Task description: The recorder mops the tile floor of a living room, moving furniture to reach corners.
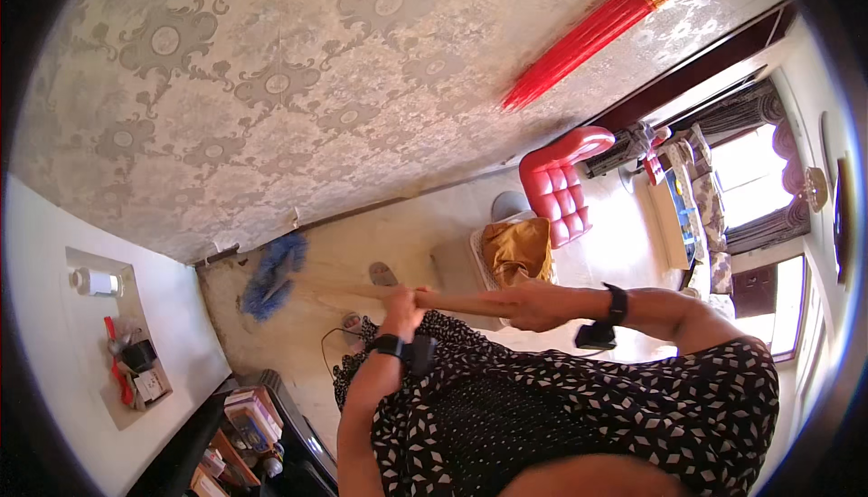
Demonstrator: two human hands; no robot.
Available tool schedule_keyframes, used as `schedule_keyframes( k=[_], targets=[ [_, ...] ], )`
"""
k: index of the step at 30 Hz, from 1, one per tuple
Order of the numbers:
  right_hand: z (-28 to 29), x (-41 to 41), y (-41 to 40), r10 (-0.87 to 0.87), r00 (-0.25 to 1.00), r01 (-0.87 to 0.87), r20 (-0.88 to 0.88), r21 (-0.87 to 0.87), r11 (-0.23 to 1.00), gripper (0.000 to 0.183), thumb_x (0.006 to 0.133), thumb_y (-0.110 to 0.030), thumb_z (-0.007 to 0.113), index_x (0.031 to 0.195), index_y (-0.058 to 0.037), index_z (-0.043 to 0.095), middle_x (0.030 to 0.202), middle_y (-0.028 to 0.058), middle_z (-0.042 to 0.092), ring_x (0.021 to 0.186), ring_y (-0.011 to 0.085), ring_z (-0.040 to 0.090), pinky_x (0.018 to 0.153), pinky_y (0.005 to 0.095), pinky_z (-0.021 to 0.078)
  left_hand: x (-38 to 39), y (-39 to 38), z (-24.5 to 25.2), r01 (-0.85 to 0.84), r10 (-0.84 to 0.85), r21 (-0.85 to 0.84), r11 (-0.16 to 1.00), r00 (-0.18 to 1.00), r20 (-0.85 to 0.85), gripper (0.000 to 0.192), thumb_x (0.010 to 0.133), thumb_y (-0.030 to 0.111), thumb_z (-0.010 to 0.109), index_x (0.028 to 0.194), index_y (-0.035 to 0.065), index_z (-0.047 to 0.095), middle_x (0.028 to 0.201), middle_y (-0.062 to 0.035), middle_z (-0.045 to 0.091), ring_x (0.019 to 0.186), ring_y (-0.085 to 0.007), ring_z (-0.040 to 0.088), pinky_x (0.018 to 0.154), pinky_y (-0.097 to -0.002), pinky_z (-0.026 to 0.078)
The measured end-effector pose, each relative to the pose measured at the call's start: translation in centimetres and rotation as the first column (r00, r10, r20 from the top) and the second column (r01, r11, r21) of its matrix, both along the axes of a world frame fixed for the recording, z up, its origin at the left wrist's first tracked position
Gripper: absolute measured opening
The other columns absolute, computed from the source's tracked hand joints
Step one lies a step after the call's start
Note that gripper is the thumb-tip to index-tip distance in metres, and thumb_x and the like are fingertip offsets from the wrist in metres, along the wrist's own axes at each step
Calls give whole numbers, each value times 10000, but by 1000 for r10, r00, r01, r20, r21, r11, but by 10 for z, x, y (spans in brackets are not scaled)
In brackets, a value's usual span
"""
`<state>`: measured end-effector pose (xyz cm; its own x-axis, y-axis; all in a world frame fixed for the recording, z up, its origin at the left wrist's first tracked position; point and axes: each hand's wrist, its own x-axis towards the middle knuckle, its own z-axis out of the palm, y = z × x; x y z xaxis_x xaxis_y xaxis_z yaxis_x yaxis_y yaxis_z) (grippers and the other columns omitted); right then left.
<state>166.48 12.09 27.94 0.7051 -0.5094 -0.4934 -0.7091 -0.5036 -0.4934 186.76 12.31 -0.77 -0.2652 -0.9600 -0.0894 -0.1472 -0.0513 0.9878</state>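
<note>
My left hand (403,315) is closed around the wooden handle (468,303) of a mop, below my right hand (536,303). The right hand grips the handle nearer its top end. From there the stick runs down to a blue, shaggy mop head (277,274) on the floor, close to the foot of the wall. The mop head and lower stick are blurred. My slippered feet (383,274) show beside the stick. Both wrists carry black straps with small dark devices.
Patterned wallpaper (278,83) covers the wall, and a red tassel (586,42) hangs on it. A red tufted chair (559,188) stands behind a basket with brown cloth (519,249). A recessed niche (125,334) holds small items. Boxes (251,419) fill a dark shelf at lower left.
</note>
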Motion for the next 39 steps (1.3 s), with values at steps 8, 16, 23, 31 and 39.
schedule_keyframes(
  k=[8,16,23,31,39],
  targets=[
    [81,-18,32,-272,941,287,-201,48,957,606,747,-208,602,1323,-188,412,564,153,537,497,252,535,534,346,438,-66,4,81,427,741,825,371,400,-540,287,935,135,353,1119,-69,269,952,-235,507,857,-326,576,739,-469,540],
    [10,-19,-6,66,997,-64,-49,53,997,624,731,-159,577,1323,-129,383,696,188,582,610,336,575,582,385,459,-17,24,26,35,852,866,500,159,-498,262,922,119,366,1043,-111,332,908,-238,544,819,-331,569,775,-457,523],
    [-113,70,12,303,950,-304,71,-2,953,720,694,-53,553,1364,-157,310,669,197,558,592,360,562,516,443,426,51,70,-50,-499,986,851,165,95,-136,334,890,196,408,1047,-88,329,867,-200,505,712,-319,567,615,-440,528],
    [-149,-45,18,400,916,-396,15,-103,912,893,645,-3,579,1402,-250,176,635,180,575,575,375,566,485,462,430,-45,86,-67,-390,971,892,229,161,-179,340,889,212,423,1046,-71,319,883,-185,473,704,-320,565,579,-446,533],
    [-97,-178,18,402,910,-411,-100,-107,905,759,696,-21,553,1375,-222,278,736,152,549,625,325,563,498,404,437,-176,81,-27,-169,845,888,429,424,-327,324,909,234,374,1012,-73,383,929,-228,516,742,-358,598,601,-477,557]
  ],
)
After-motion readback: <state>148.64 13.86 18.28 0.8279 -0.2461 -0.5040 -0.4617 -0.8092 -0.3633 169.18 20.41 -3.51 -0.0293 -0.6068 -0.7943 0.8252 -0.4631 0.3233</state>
